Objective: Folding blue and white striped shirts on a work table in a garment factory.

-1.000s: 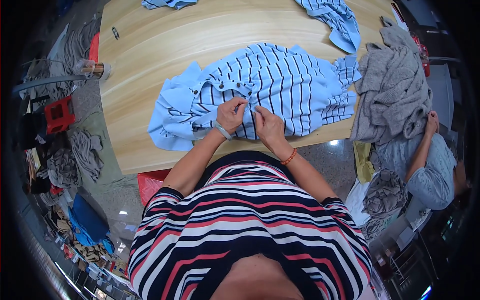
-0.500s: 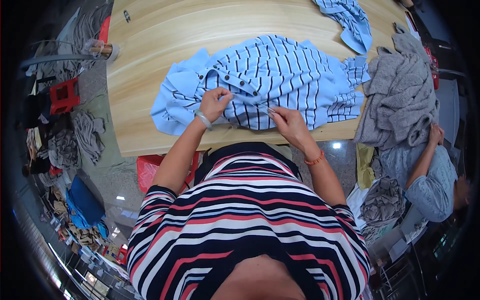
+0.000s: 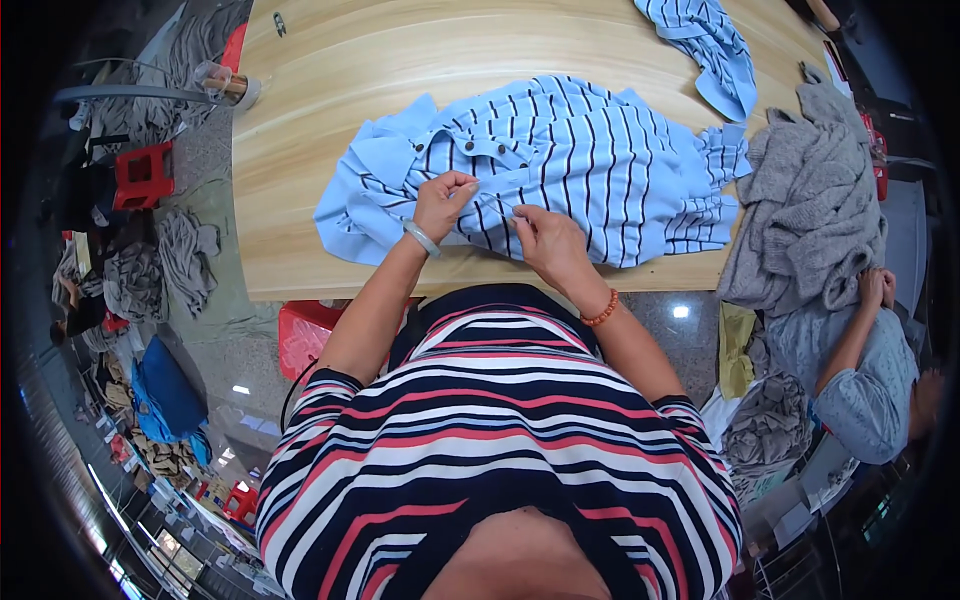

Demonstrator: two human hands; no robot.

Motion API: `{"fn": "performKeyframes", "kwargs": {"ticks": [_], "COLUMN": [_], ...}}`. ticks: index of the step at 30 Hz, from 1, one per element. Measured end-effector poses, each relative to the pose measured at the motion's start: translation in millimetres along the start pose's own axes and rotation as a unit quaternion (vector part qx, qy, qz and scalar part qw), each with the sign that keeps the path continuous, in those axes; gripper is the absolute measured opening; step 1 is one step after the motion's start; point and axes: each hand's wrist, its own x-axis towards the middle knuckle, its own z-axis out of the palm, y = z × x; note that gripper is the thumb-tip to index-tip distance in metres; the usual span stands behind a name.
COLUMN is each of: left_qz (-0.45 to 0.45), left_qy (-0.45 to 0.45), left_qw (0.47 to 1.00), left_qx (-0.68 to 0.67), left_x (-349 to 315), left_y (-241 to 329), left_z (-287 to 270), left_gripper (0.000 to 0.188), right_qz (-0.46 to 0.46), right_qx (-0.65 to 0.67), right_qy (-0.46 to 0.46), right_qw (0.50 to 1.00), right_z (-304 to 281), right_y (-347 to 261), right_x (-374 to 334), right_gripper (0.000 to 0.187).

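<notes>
A light blue knit shirt point(image 3: 600, 150) with dark and white stripes lies crumpled on the wooden table point(image 3: 290, 270). Dark buttons point(image 3: 501, 149) run along its front band. My left hand point(image 3: 441, 208) is closed, thumb and forefinger pinching the edge of the band below the buttons. Just right of it, my right hand point(image 3: 551, 241) is closed in a pinch over the shirt. Between its fingertips is a slender, pale tool point(image 3: 500, 204) pointing toward the left hand; its exact kind is too small to tell.
Thread snips point(image 3: 279, 23) lie at the far left of the table. Another blue striped garment point(image 3: 715, 60) sits at the far right, and a grey knit heap point(image 3: 800, 200) covers the right edge. A co-worker's hand point(image 3: 877, 288) touches that heap. A clear cup point(image 3: 228, 85) stands at the left edge.
My right hand has moved left, nearer to my left hand, with the slender tool. My left hand keeps its pinch on the band. The whole view has shifted slightly.
</notes>
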Motion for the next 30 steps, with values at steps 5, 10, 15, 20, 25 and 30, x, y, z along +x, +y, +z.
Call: {"fn": "performKeyframes", "kwargs": {"ticks": [5,10,15,20,25,30], "left_qz": [0.028,0.25,0.306,0.267,0.191,0.054], "left_qy": [0.021,0.109,0.117,0.099,0.112,0.08], "left_qw": [0.999,0.93,0.877,0.908,0.934,0.979], "left_qx": [0.013,0.246,0.352,0.308,0.281,0.179], "left_x": [-3.7,-14.1,-14.7,-20.1,-22.5,-24.6], "left_y": [0.8,1.7,11.7,6.4,-1.9,1.2], "left_z": [2.8,14.7,14.2,25.2,3.3,-35.5], "left_gripper": [0.013,0.011,0.008,0.003,0.006,0.013], "right_qz": [0.01,0.038,0.042,0.057,0.035,0.079], "right_qx": [-0.048,-0.103,-0.077,-0.019,-0.015,0.037], "right_qy": [0.025,-0.01,0.006,0.023,-0.031,-0.069], "right_qw": [0.999,0.994,0.996,0.998,0.999,0.994], "right_z": [10.4,13.3,29.2,50.7,21.4,-15.6], "right_y": [-7.5,-28.2,-20.6,-0.6,-0.4,-4.8], "right_x": [0.6,3.0,8.1,18.2,3.0,-23.8], "right_gripper": [0.021,0.018,0.019,0.023,0.023,0.022]}}
